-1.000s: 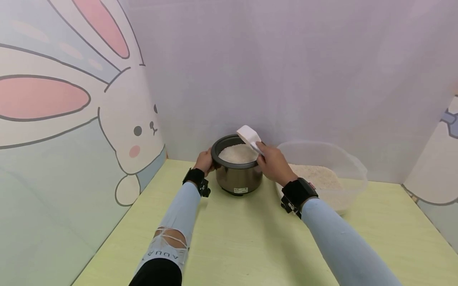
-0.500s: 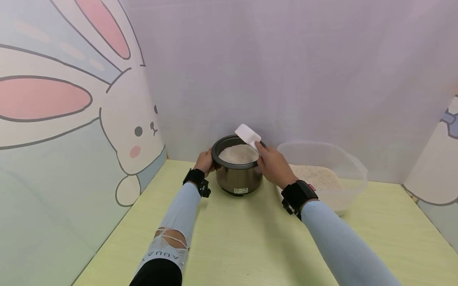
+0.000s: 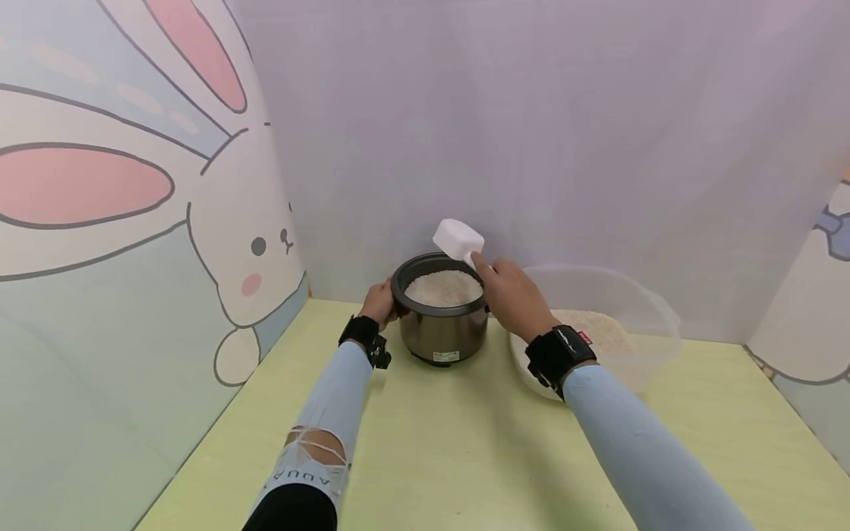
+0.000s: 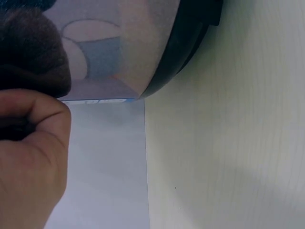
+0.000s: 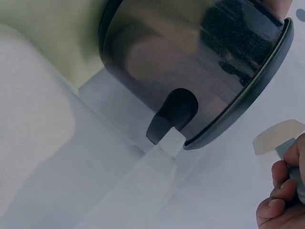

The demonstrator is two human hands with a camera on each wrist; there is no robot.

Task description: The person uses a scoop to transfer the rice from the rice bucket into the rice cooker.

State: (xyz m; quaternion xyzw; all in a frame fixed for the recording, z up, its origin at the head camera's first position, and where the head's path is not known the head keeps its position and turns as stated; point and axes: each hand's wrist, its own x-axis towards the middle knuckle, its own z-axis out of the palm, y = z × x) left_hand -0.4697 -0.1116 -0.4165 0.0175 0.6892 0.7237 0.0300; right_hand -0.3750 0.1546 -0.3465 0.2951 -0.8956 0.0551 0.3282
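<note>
A rice cooker (image 3: 443, 335) with a shiny brown body and dark rim stands at the back of the table, holding a bed of white rice (image 3: 445, 289). At its left side my left hand (image 3: 380, 301) grips the dark side handle, fingers curled in the left wrist view. My right hand (image 3: 518, 296) holds a white measuring scoop (image 3: 458, 240) by its handle, above the cooker's back right rim and apart from it. The inside of the scoop is hidden in the head view. The right wrist view shows the curled fingers (image 5: 281, 191) around the scoop's handle.
Right of the cooker stands a translucent plastic bin (image 3: 654, 324) with more rice (image 3: 594, 330) in it, partly behind the right wrist. Its edge comes close to the cooker's right handle (image 5: 174, 114). A pale curtain wall (image 3: 531, 133) rises right behind them.
The scoop has turned over and risen a little above the cooker, its outer side now toward the head camera. My right hand has lifted slightly. The left hand keeps its place on the cooker.
</note>
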